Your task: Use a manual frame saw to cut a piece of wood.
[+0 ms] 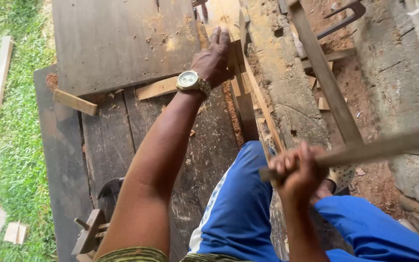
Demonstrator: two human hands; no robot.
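Observation:
My left hand (214, 57) presses flat on a narrow upright wooden strip (245, 99) at the edge of a dark plank bench (107, 140); a gold wristwatch (191, 81) sits on that wrist. My right hand (294, 170) is closed round the handle end of a long wooden-shafted tool (389, 144), blurred and stretching to the right edge. My knees in blue trousers (248, 204) are below, close to the strip.
A large dark board (117, 39) lies on the bench, with short offcuts (75, 102) beside it. Sawdust covers the planks. A slanted wooden batten (326, 77) and rough concrete blocks (403, 68) stand on the right. Grass (18, 145) lies on the left.

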